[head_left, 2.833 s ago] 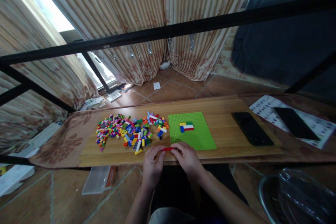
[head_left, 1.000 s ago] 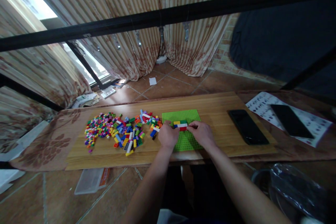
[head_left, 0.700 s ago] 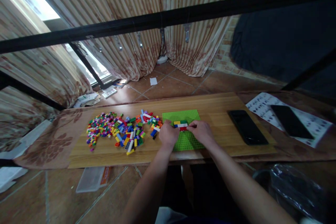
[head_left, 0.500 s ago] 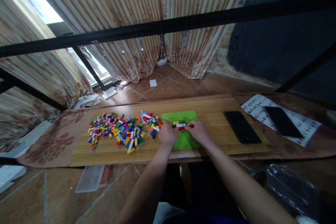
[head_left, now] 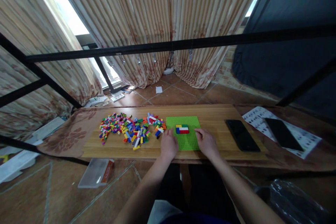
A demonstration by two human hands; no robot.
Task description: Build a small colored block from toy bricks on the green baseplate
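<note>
The wooden bench (head_left: 214, 113) carries a green baseplate (head_left: 189, 144). At its left edge, the left hand (head_left: 169, 145) lies loosely extended; at its right edge, the right hand (head_left: 207, 142) is curled narrow, its grip unclear. Between them, slightly farther, joined bricks (head_left: 182, 129) sit on the plate.

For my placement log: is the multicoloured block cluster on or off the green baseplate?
On: the block cluster lies within the green baseplate, with green showing on every side.

Dim o/a, daylight blown out at L window (head_left: 68, 10), wide-angle warp nr edges, bit soft.
</note>
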